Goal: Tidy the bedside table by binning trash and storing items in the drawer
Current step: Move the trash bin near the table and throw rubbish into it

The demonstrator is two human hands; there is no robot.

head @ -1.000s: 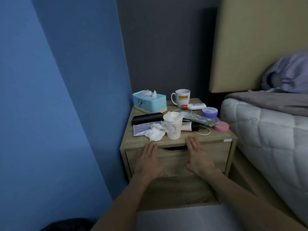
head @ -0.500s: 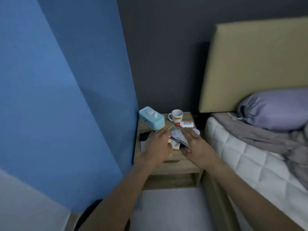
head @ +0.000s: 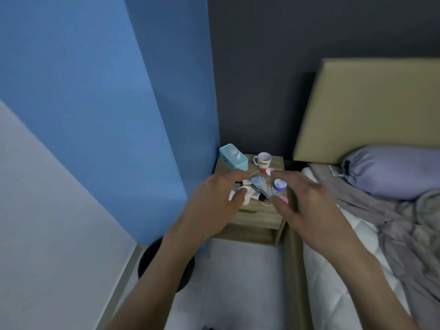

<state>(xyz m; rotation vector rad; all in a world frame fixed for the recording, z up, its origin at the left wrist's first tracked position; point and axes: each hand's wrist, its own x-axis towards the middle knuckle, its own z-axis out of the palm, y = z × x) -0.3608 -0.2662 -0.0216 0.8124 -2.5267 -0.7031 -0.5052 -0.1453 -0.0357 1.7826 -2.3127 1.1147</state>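
The left hand (head: pixel 214 206) and the right hand (head: pixel 307 206) hang over the messy tabletop (head: pixel 277 160). Their fingers are spread and a bit bent, and they hold nothing. A white cup (head: pixel 248 197) sits near the front edge by the left thumb; I cannot tell if they touch. A blue tissue box (head: pixel 233 159) is in the back left corner. The drawer (head: pixel 257 217) below is closed. A black bin (head: pixel 150 260) stands on the floor to the left.

The left hand (head: pixel 214 203) and right hand (head: pixel 307 206) hang loose-fingered over the cluttered bedside table (head: pixel 277 163), at its 9 and 3 o'clock. A tissue box (head: pixel 232 159) sits at its 11 o'clock and a mug (head: pixel 263 159) at 12. A black bin (head: pixel 152 256) stands on the floor at 7.
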